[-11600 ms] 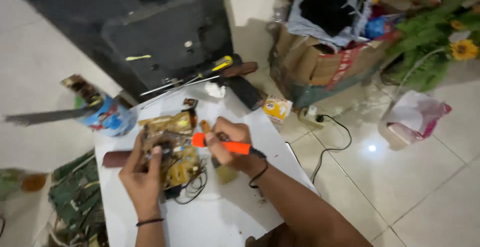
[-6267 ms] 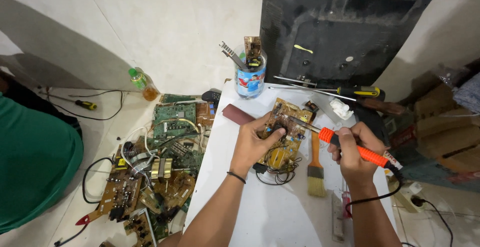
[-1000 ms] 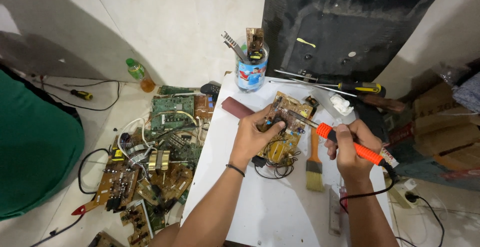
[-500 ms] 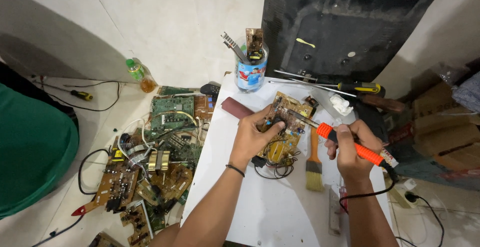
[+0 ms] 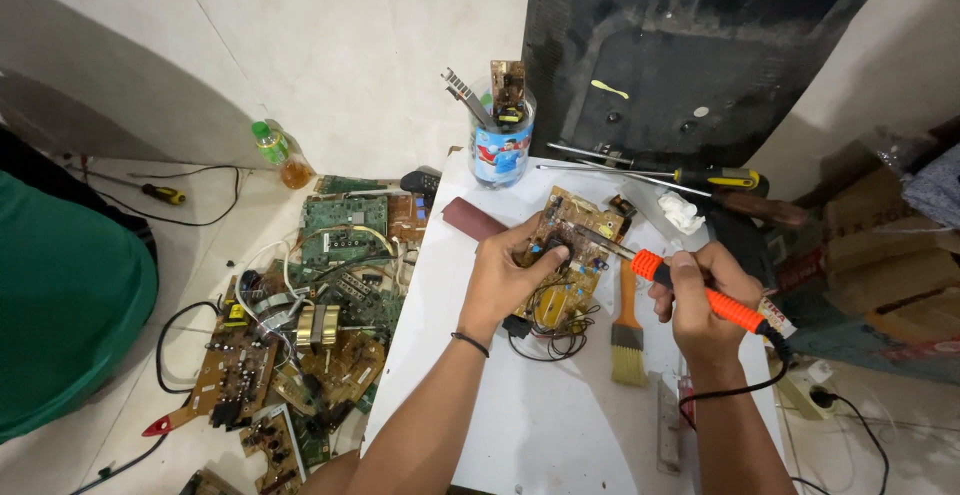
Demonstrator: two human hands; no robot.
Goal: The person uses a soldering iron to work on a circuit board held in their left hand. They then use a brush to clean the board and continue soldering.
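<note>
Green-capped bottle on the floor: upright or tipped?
Tipped. The bottle leans, green cap up-left, base with amber liquid toward the wall corner.

A single head-worn camera is looking steeply down from close above the white tabletop (image 5: 560, 425), facing forward toward the wall, and taking in the floor (image 5: 120, 435) at the left.
</note>
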